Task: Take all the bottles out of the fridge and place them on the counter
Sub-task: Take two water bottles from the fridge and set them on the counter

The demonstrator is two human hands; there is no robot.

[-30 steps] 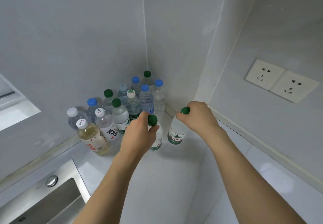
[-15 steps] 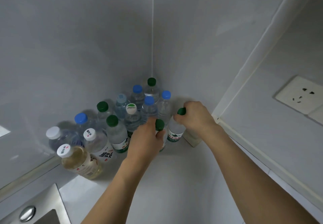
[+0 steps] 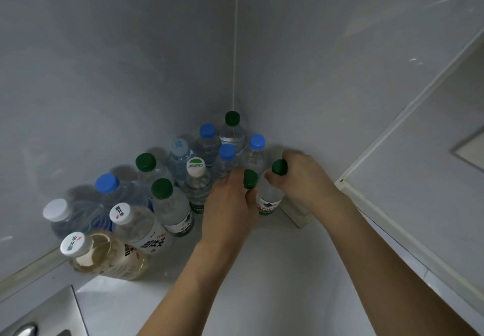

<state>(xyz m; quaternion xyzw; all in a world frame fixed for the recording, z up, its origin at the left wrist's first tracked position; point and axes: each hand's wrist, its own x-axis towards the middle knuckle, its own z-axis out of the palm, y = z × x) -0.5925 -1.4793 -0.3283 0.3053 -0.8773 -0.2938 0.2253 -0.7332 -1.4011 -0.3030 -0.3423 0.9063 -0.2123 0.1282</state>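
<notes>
Clear, glossy plastic bottles (image 3: 171, 211) crowd the corner, topped with smooth matt plastic caps (image 3: 161, 188). The white desk (image 3: 275, 283) looks smooth and faintly shiny, the walls (image 3: 117, 60) glossy grey, the sink rim (image 3: 52, 312) brushed metal.

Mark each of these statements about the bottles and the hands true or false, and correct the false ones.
1. The left hand grips a green-capped clear plastic bottle at its neck. True.
2. The right hand is open and holds nothing. False: it grips another green-capped bottle.
3. The yellowish-liquid bottle with a white cap stands at the group's near left edge. True.
4. Every bottle cap is green. False: several are blue or white.
5. The bottles stand on the white counter in a wall corner. True.
</notes>
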